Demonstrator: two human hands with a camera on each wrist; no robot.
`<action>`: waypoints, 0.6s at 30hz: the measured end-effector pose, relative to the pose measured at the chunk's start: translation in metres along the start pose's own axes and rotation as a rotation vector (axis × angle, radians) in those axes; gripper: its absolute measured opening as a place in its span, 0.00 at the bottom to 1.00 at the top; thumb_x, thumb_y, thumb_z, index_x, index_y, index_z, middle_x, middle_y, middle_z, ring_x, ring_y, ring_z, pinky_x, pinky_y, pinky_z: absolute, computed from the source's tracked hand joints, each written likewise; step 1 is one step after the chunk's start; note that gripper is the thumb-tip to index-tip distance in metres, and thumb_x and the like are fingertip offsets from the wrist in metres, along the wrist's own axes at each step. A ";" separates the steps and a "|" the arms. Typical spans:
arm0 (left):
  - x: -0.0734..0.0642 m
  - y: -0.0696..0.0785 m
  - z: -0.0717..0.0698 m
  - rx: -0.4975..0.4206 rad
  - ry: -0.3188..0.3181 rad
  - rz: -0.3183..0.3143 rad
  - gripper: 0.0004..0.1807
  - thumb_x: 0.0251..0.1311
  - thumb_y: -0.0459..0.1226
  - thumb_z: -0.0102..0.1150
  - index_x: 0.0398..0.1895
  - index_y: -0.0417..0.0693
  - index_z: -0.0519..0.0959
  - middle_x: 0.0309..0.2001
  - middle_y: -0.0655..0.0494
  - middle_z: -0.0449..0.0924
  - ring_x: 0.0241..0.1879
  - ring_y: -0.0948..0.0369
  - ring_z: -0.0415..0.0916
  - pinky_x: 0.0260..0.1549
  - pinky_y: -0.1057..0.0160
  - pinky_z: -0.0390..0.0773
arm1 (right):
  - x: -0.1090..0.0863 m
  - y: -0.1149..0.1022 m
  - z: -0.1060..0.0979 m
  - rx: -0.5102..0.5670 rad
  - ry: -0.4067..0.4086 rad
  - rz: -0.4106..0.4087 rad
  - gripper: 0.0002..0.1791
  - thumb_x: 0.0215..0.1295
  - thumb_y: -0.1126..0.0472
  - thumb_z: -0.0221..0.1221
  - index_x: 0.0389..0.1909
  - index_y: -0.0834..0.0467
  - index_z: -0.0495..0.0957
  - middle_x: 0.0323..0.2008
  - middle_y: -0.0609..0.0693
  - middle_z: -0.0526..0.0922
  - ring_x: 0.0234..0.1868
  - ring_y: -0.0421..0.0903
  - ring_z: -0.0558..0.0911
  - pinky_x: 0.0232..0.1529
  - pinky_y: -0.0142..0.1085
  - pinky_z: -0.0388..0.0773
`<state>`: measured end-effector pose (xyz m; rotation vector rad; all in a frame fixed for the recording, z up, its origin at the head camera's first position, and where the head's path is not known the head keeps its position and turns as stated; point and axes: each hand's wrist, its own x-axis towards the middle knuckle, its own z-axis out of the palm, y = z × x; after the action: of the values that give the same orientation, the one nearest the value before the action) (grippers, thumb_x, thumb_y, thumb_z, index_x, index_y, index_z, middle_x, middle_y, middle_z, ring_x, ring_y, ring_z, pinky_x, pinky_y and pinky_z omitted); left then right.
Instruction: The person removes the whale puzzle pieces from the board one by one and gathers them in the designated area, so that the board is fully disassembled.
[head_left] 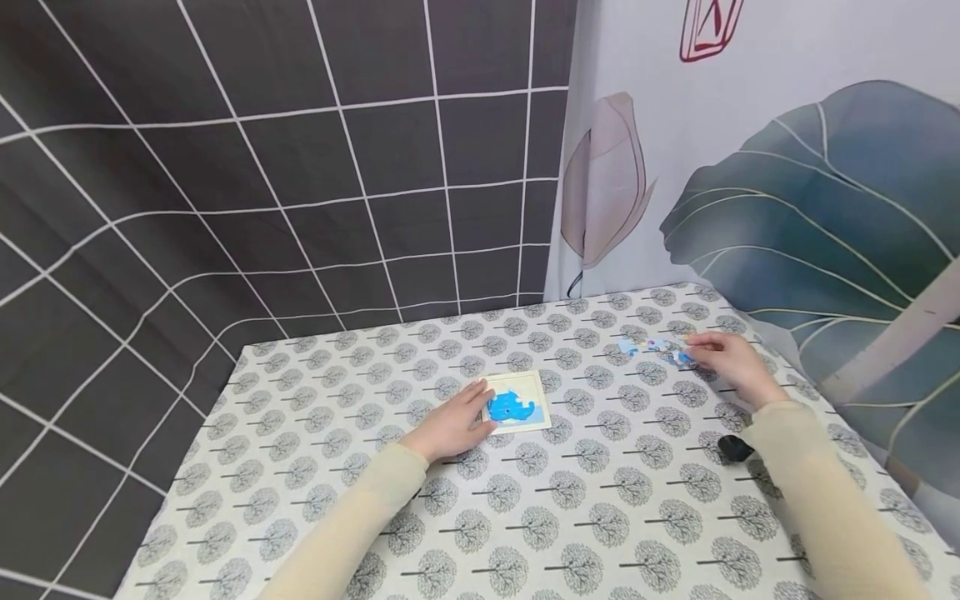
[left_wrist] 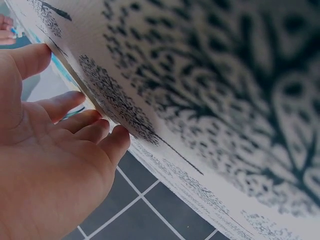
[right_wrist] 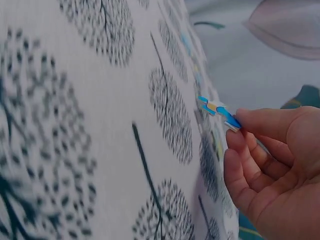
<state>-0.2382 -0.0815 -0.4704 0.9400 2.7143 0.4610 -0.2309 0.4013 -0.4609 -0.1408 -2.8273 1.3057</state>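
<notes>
A small jigsaw puzzle board (head_left: 534, 386) with a cream frame lies mid-table in the head view. Fitted in its lower part are blue puzzle pieces (head_left: 508, 407), with bare cream backing above them. My left hand (head_left: 453, 422) rests on the board's left edge, its fingers extended, thumb near the lower corner. Over to the right, my right hand (head_left: 733, 365) pinches a blue, white and orange jigsaw piece (right_wrist: 216, 110) between thumb and fingertips. Several loose puzzle pieces (head_left: 647, 344) lie just left of that hand; some overlap in this view.
Tree-patterned cloth (head_left: 465, 533) covers the table. A small black object (head_left: 735, 448) shows beside the right sleeve. Behind the table hangs a dark gridded curtain (head_left: 390, 167), meeting a pale leaf-printed one (head_left: 637, 50) at the right.
</notes>
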 end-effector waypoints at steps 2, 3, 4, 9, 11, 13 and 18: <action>0.000 0.000 0.000 0.004 -0.002 -0.004 0.37 0.73 0.54 0.49 0.78 0.45 0.59 0.80 0.49 0.48 0.79 0.53 0.46 0.75 0.51 0.54 | 0.001 0.005 -0.001 -0.007 -0.006 0.019 0.27 0.77 0.52 0.54 0.63 0.71 0.72 0.58 0.71 0.76 0.48 0.49 0.82 0.42 0.30 0.80; -0.001 0.001 -0.001 0.001 0.001 -0.003 0.37 0.73 0.54 0.50 0.78 0.45 0.59 0.80 0.48 0.48 0.79 0.53 0.46 0.75 0.50 0.54 | 0.001 0.007 -0.001 -0.012 -0.007 0.031 0.27 0.77 0.51 0.54 0.63 0.70 0.72 0.58 0.71 0.76 0.50 0.54 0.82 0.42 0.31 0.80; -0.001 0.001 -0.001 -0.001 0.002 -0.001 0.37 0.74 0.54 0.49 0.78 0.45 0.60 0.80 0.48 0.49 0.78 0.52 0.46 0.74 0.50 0.54 | 0.001 0.008 -0.002 -0.011 -0.007 0.042 0.28 0.77 0.51 0.54 0.63 0.70 0.72 0.58 0.71 0.76 0.52 0.57 0.81 0.42 0.32 0.81; -0.001 0.004 -0.001 -0.022 0.006 0.001 0.36 0.74 0.52 0.49 0.78 0.44 0.60 0.80 0.47 0.49 0.78 0.51 0.47 0.74 0.49 0.54 | 0.002 0.017 -0.004 -0.010 0.000 0.079 0.29 0.76 0.49 0.55 0.64 0.70 0.72 0.57 0.69 0.77 0.45 0.47 0.81 0.38 0.31 0.81; -0.001 0.005 -0.001 -0.027 0.004 0.003 0.35 0.74 0.52 0.49 0.78 0.44 0.60 0.80 0.47 0.49 0.78 0.50 0.47 0.74 0.49 0.54 | 0.002 0.019 -0.005 -0.029 0.010 0.080 0.28 0.76 0.49 0.55 0.63 0.69 0.73 0.56 0.69 0.78 0.42 0.42 0.79 0.36 0.31 0.80; -0.001 0.005 -0.001 -0.028 0.002 0.005 0.35 0.74 0.52 0.49 0.77 0.44 0.60 0.80 0.47 0.49 0.78 0.50 0.47 0.74 0.49 0.55 | 0.002 0.020 -0.006 -0.055 0.025 0.070 0.27 0.76 0.50 0.55 0.61 0.70 0.74 0.55 0.69 0.79 0.41 0.43 0.80 0.37 0.32 0.80; 0.000 0.002 0.000 -0.018 -0.001 -0.002 0.36 0.74 0.53 0.49 0.78 0.45 0.60 0.80 0.48 0.48 0.78 0.51 0.47 0.74 0.49 0.55 | 0.002 0.020 -0.006 -0.097 0.059 0.046 0.24 0.76 0.54 0.55 0.58 0.72 0.76 0.62 0.73 0.73 0.54 0.63 0.78 0.51 0.50 0.78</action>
<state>-0.2369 -0.0797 -0.4696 0.9321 2.7056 0.4833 -0.2312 0.4186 -0.4724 -0.2438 -2.8543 1.1515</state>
